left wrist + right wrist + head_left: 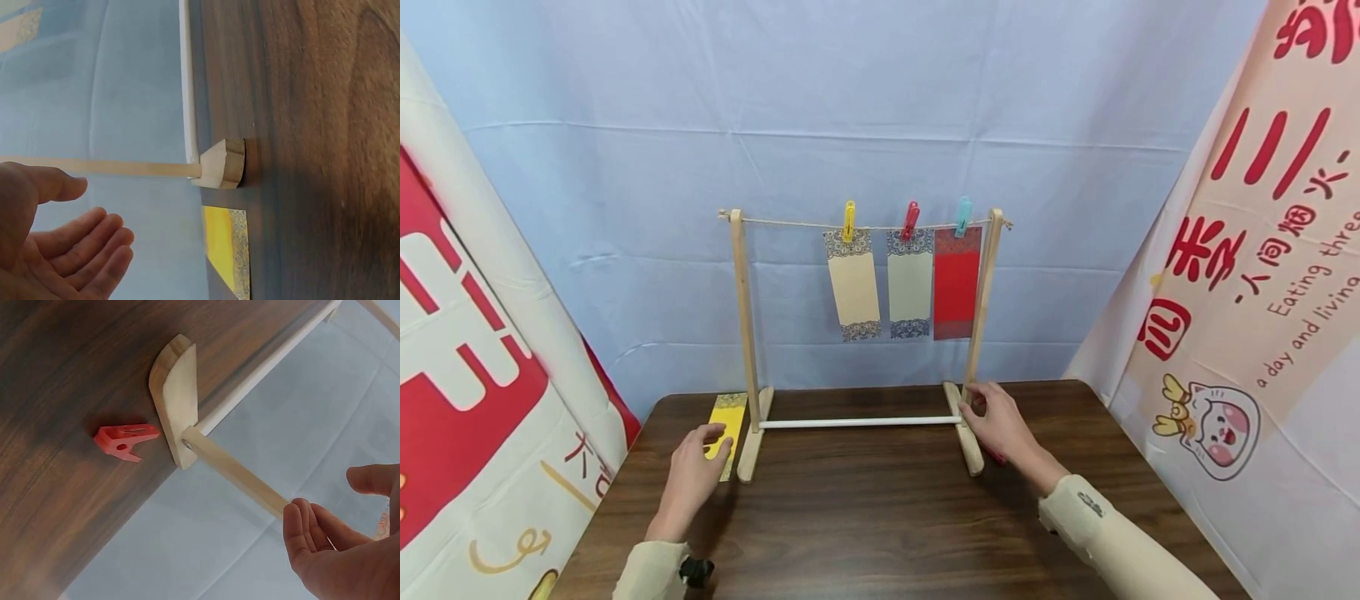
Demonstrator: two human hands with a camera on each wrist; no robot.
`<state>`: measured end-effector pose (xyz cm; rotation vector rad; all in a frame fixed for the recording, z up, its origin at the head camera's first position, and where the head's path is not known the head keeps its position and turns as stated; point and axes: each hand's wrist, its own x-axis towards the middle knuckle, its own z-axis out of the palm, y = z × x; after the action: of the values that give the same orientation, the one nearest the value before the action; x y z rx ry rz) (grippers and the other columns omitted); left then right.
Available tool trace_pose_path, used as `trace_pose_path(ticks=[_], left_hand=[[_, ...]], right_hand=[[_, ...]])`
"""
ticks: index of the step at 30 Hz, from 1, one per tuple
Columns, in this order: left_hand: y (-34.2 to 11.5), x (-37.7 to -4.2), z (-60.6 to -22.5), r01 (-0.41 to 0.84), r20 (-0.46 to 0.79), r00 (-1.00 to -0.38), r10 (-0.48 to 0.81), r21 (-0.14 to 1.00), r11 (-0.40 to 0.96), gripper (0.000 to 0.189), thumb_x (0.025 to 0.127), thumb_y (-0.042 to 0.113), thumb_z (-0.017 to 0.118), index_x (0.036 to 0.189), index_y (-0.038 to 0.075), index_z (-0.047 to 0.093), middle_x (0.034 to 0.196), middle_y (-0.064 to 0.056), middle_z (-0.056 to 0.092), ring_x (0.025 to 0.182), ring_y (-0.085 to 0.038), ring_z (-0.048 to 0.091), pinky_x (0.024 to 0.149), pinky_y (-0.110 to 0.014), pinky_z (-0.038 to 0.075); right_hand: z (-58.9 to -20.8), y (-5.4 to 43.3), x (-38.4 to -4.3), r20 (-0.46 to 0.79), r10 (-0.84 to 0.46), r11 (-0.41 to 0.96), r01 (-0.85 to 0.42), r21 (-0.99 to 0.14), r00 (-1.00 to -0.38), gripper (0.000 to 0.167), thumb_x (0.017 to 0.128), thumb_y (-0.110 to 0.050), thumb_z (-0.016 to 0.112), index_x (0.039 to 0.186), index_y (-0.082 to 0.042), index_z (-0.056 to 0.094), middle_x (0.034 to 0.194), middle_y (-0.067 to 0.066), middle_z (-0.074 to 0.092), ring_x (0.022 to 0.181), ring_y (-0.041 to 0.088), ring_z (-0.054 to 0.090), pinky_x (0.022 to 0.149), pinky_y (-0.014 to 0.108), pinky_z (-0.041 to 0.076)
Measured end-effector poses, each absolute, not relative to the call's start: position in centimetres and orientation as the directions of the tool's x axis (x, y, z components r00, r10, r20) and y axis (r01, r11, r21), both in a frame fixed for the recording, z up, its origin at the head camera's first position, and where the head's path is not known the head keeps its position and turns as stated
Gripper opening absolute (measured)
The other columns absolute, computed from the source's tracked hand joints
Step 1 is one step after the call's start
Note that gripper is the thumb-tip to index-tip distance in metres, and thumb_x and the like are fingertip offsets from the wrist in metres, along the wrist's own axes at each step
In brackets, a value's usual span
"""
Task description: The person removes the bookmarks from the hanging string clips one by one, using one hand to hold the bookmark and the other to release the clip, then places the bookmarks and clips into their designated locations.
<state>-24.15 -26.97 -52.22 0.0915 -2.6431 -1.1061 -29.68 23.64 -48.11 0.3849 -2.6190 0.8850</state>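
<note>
My left hand (696, 462), fingers loosely bent and holding nothing, hovers by a yellow patterned card (727, 417) left of a wooden stand (742, 317). In the left wrist view, a gap separates its thumb and fingers (94, 250). On the other side, my right hand (1003, 425) is near the stand's right post, also holding nothing; whether its fingertips touch the post I cannot tell. A red clothespin (125, 440) lies on the table beside the right foot (175, 400), mostly hidden by that hand in the head view.
From the stand's string (790, 223) hang a cream card (854, 287), a grey card (910, 283) and a red card (957, 292), held by yellow, red and teal clothespins. A white rod (857, 422) joins the feet. Cloth (865, 100) hangs behind the brown table (865, 525).
</note>
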Motion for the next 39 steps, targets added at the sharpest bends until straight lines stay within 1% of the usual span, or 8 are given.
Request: trace_pose_path(ticks=[5, 8, 12, 14, 20, 26, 31, 39], left_hand=[[-26.7, -24.3, -52.0, 0.062, 0.243, -0.957, -0.157, 0.705, 0.707, 0.037, 0.107, 0.014, 0.066, 0.138, -0.007, 0.062, 0.135, -0.031, 0.063, 0.125, -0.049, 0.062, 0.105, -0.063, 0.052], [-26.5, -24.3, -51.8, 0.067, 0.245, -0.957, -0.154, 0.706, 0.705, 0.038, 0.108, 0.016, 0.065, 0.139, -0.006, 0.062, 0.135, -0.03, 0.064, 0.125, -0.048, 0.062, 0.106, -0.062, 0.051], [-26.4, -24.3, -51.5, 0.089, 0.259, -0.956, -0.14, 0.709, 0.7, 0.039, 0.108, 0.016, 0.066, 0.14, -0.006, 0.062, 0.136, -0.03, 0.063, 0.126, -0.049, 0.062, 0.107, -0.062, 0.051], [-26.2, -24.3, -51.4, 0.101, 0.266, -0.955, -0.132, 0.71, 0.697, 0.039, 0.108, 0.015, 0.066, 0.141, -0.006, 0.062, 0.136, -0.03, 0.063, 0.126, -0.049, 0.062, 0.107, -0.063, 0.051], [-25.6, -24.6, -51.3, 0.124, 0.274, -0.954, -0.118, 0.724, 0.679, 0.039, 0.109, 0.016, 0.065, 0.141, -0.005, 0.062, 0.137, -0.028, 0.064, 0.128, -0.047, 0.062, 0.109, -0.06, 0.051], [-25.0, -25.1, -51.2, 0.157, 0.321, -0.939, -0.122, 0.717, 0.679, 0.036, 0.107, 0.013, 0.068, 0.138, -0.005, 0.065, 0.134, -0.028, 0.066, 0.125, -0.046, 0.064, 0.107, -0.059, 0.052], [-24.7, -25.4, -51.1, 0.177, 0.334, -0.936, -0.112, 0.72, 0.671, 0.036, 0.106, 0.011, 0.069, 0.138, -0.005, 0.065, 0.134, -0.027, 0.067, 0.125, -0.045, 0.065, 0.108, -0.057, 0.052], [-24.3, -25.6, -50.3, 0.182, 0.329, -0.939, -0.102, 0.725, 0.664, 0.04, 0.107, 0.013, 0.068, 0.142, -0.006, 0.062, 0.135, -0.027, 0.066, 0.127, -0.046, 0.063, 0.11, -0.056, 0.051]], right_hand=[[-47.8, 23.3, -29.7, 0.401, -0.145, 0.765, -0.359, -0.535, -0.905, 0.039, 0.1, -0.013, 0.076, 0.13, 0.01, 0.069, 0.108, 0.018, 0.069, 0.1, 0.037, 0.068, 0.085, 0.048, 0.057], [-47.6, 23.0, -29.7, 0.415, -0.151, 0.756, -0.375, -0.536, -0.897, 0.037, 0.1, -0.013, 0.076, 0.129, 0.01, 0.07, 0.108, 0.02, 0.069, 0.098, 0.039, 0.068, 0.083, 0.049, 0.057], [-47.3, 22.7, -29.7, 0.441, -0.162, 0.754, -0.399, -0.521, -0.883, 0.035, 0.099, -0.012, 0.078, 0.126, 0.008, 0.071, 0.103, 0.019, 0.069, 0.093, 0.038, 0.067, 0.08, 0.047, 0.056], [-47.2, 22.6, -29.8, 0.442, -0.169, 0.758, -0.403, -0.512, -0.881, 0.035, 0.099, -0.013, 0.077, 0.127, 0.008, 0.071, 0.103, 0.018, 0.069, 0.092, 0.036, 0.067, 0.08, 0.046, 0.057], [-46.5, 22.0, -29.8, 0.423, -0.183, 0.744, -0.407, -0.53, -0.887, 0.039, 0.101, -0.014, 0.075, 0.132, 0.008, 0.069, 0.111, 0.021, 0.069, 0.1, 0.035, 0.068, 0.086, 0.049, 0.058], [-46.1, 21.3, -30.0, 0.434, -0.203, 0.724, -0.433, -0.536, -0.878, 0.039, 0.101, -0.013, 0.076, 0.132, 0.01, 0.068, 0.109, 0.019, 0.068, 0.101, 0.034, 0.067, 0.089, 0.051, 0.059], [-45.6, 20.8, -30.1, 0.443, -0.219, 0.705, -0.455, -0.544, -0.869, 0.04, 0.101, -0.013, 0.076, 0.133, 0.01, 0.068, 0.112, 0.019, 0.069, 0.103, 0.035, 0.068, 0.092, 0.052, 0.059], [-44.8, 20.0, -30.2, 0.448, -0.231, 0.71, -0.464, -0.53, -0.864, 0.041, 0.101, -0.014, 0.075, 0.134, 0.009, 0.068, 0.114, 0.02, 0.069, 0.104, 0.038, 0.067, 0.091, 0.053, 0.058]])
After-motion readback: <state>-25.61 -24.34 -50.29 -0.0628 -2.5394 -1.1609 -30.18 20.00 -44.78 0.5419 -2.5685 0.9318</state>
